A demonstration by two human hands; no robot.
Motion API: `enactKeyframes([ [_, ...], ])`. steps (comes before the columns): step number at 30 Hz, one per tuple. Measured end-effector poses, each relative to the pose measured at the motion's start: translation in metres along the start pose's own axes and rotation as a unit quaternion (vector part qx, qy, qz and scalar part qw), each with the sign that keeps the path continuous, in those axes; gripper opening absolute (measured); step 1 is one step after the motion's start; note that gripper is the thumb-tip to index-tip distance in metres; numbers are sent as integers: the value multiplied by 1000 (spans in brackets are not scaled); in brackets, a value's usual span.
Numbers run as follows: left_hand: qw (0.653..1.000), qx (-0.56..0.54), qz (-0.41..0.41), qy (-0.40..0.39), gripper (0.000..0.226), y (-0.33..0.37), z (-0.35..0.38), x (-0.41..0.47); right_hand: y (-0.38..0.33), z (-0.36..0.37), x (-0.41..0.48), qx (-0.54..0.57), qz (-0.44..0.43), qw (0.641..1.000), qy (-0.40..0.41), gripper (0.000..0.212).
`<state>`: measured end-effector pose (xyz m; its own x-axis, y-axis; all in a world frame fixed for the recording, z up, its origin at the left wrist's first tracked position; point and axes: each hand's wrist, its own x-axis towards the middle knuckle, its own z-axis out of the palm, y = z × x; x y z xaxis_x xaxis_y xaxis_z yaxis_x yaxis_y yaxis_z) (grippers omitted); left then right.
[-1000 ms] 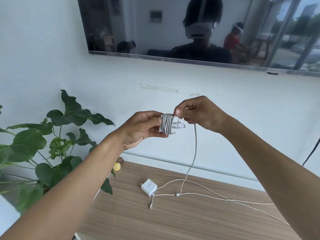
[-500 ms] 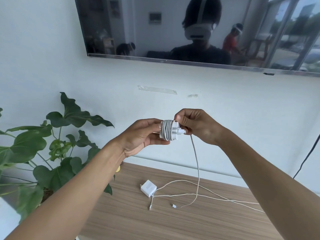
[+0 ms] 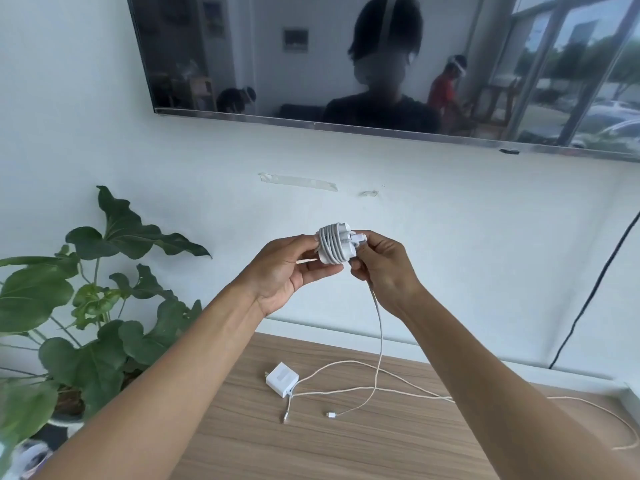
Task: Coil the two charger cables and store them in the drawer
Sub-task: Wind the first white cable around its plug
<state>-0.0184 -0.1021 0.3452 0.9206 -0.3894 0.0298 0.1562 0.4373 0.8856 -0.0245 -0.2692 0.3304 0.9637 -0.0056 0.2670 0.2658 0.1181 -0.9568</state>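
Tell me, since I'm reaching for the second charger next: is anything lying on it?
Nothing visible covers the second charger on the wooden top; only its own cable and the held charger's dangling tail lie beside it.

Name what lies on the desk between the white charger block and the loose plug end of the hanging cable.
In the head view, the second cable's plug tip and bare wood desk lie between the charger block and the loose plug end.

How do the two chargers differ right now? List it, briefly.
1. The held charger is up in the air, gripped by the left hand and right hand; the desk charger lies flat on the desk, untouched.
2. The held charger's cable is mostly wound around its body, with a tail hanging to the desk; the desk charger's cable sprawls loose across the wood.

Both are white plug bricks with pale cables.
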Motion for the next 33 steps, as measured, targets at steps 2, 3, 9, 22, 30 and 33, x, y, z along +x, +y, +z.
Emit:
enactKeyframes([
  [2,1000,-10,-12,17,21,-2,9,5,2,-5,2,-19,4,999,32,26],
  [3,999,-14,-22,20,19,-4,13,6,3,-8,3,-35,6,998,46,28],
  [9,999,-22,-35,16,16,-14,32,13,-3,-26,4,-85,11,992,94,29],
  [22,998,62,14,30,17,-17,48,33,-17,-48,-8,-159,22,979,126,21],
  [30,985,150,54,64,18,-20,39,41,-13,-42,-6,-337,-25,930,145,24],
  [33,995,75,30,53,21,-17,38,40,-13,-37,-4,-371,-28,920,123,22],
])
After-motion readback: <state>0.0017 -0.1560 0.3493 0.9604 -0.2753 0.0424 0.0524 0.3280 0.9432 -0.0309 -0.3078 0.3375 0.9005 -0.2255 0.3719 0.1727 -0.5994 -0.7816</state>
